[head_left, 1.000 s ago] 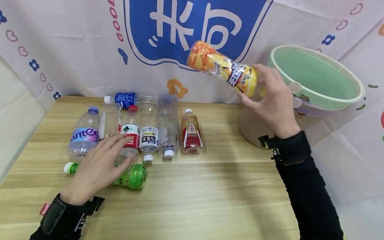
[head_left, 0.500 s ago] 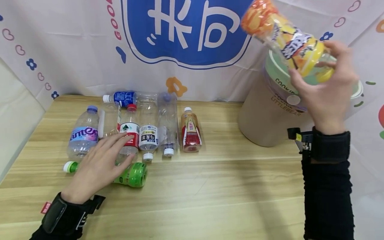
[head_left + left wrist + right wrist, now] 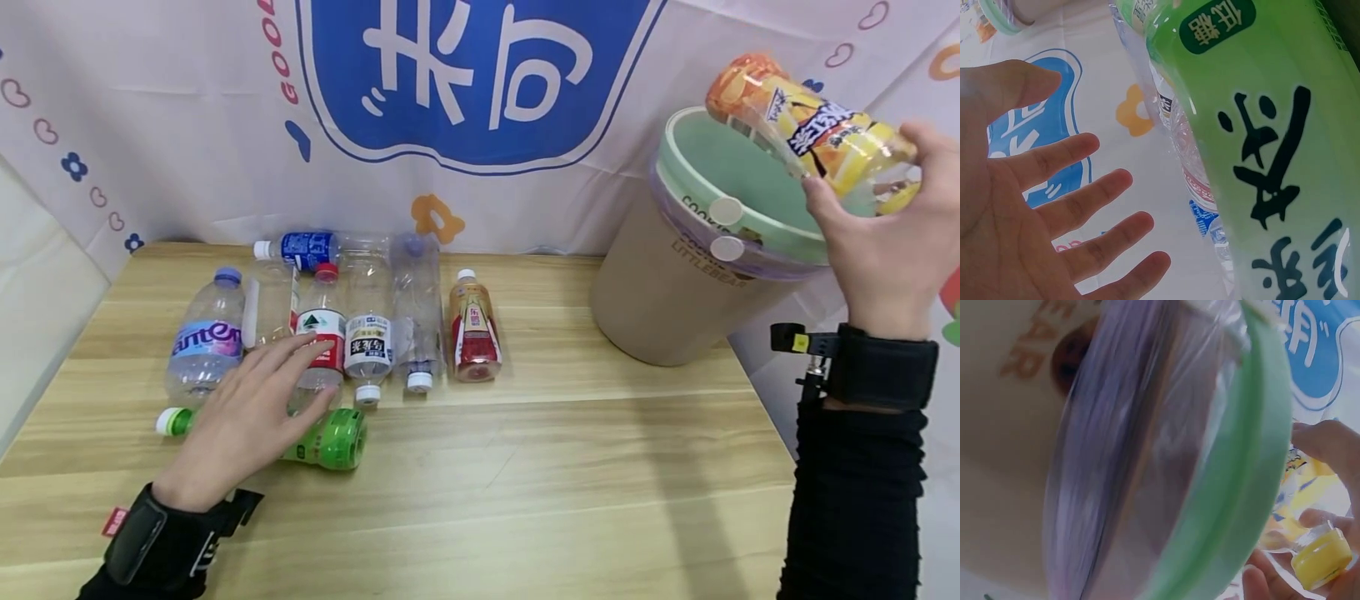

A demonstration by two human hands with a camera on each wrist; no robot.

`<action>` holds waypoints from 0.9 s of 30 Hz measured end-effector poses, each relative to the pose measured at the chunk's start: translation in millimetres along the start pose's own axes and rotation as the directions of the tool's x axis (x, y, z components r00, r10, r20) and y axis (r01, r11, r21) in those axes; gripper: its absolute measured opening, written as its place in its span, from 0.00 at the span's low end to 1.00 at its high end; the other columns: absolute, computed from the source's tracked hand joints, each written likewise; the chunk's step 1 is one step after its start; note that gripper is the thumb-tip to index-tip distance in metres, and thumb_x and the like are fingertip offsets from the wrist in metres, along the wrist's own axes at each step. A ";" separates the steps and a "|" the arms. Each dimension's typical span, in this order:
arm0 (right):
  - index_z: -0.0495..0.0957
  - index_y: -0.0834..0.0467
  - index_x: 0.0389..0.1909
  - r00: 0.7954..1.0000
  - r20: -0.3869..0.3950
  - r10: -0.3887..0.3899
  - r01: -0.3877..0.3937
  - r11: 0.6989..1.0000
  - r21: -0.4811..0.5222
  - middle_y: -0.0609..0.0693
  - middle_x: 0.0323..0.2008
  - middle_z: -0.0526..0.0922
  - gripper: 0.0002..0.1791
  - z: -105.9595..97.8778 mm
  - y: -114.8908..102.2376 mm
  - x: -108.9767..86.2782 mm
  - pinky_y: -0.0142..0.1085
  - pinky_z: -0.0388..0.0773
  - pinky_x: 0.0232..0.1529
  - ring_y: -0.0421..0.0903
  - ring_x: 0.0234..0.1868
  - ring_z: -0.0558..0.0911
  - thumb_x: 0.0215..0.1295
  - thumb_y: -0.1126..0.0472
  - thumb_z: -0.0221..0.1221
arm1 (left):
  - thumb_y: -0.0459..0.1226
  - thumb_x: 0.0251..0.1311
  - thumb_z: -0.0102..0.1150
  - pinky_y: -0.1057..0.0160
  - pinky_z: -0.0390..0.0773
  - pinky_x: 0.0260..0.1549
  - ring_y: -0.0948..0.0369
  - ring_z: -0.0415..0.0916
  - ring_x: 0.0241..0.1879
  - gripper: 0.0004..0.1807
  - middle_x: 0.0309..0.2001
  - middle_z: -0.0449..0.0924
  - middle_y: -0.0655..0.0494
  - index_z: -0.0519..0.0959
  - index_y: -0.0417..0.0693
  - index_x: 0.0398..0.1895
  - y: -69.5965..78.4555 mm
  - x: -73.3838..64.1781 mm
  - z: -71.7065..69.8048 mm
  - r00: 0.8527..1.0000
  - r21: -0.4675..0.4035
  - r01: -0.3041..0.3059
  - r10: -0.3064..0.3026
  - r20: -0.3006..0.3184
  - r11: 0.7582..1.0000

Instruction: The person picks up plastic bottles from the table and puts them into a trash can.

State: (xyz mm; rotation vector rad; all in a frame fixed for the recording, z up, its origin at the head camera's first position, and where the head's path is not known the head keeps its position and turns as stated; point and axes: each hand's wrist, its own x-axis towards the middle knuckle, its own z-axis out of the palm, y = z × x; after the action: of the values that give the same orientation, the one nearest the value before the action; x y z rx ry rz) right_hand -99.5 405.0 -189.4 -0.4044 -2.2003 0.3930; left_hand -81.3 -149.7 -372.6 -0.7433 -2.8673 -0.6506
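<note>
In the head view my right hand grips a plastic drink bottle with a yellow and orange label. The bottle lies tilted above the mouth of the trash can, its orange base toward the left. Its yellow cap shows by the fingers in the right wrist view. My left hand hovers with spread fingers over a green tea bottle, partly hiding it. The left wrist view shows the palm apart from the green bottle's label. Nothing is held in that hand.
Several bottles lie grouped at the table's left: a large clear bottle, a red-labelled water bottle and others. A red-brown bottle lies right of them. A printed cloth hangs behind the wooden table.
My right hand has carried the yellow-labelled bottle rightward, from in front of the cloth to above the trash can. My left hand and the bottles on the table have stayed put.
</note>
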 end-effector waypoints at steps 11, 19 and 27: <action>0.68 0.52 0.72 0.994 0.075 0.077 -0.071 0.995 -0.076 0.57 0.63 0.76 0.41 12.1 12.4 7.6 0.42 0.56 0.66 0.55 0.62 0.70 0.61 0.42 0.68 | 0.44 0.67 0.65 0.26 0.61 0.58 0.34 0.60 0.67 0.31 0.70 0.65 0.35 0.72 0.37 0.68 -3.3 -3.6 0.1 1.000 0.006 0.011 -0.011 -0.002 1.000; 0.68 0.60 0.70 0.960 0.264 0.097 -0.064 0.990 -0.128 0.63 0.60 0.75 0.44 3.1 11.9 20.5 0.28 0.63 0.41 0.41 0.40 0.68 0.60 0.40 0.69 | 0.44 0.66 0.66 0.26 0.62 0.58 0.34 0.61 0.66 0.31 0.70 0.65 0.35 0.72 0.37 0.68 -5.7 -3.6 1.9 1.000 0.004 0.007 -0.006 -0.015 1.000; 0.63 0.66 0.72 0.874 0.467 0.132 -0.059 0.984 -0.168 0.72 0.62 0.69 0.49 -8.7 7.4 26.4 0.25 0.60 0.21 0.62 0.45 0.69 0.62 0.37 0.65 | 0.45 0.66 0.66 0.26 0.63 0.57 0.34 0.62 0.66 0.31 0.69 0.66 0.36 0.72 0.39 0.67 -6.4 -2.2 3.6 1.000 0.010 0.008 -0.007 -0.015 1.000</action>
State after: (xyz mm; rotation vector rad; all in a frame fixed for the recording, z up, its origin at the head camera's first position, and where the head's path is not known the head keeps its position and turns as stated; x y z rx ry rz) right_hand -107.1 423.9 -169.0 -0.5457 -2.7117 0.4167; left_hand -82.5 -154.2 -378.7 -0.7233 -2.8587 -0.6388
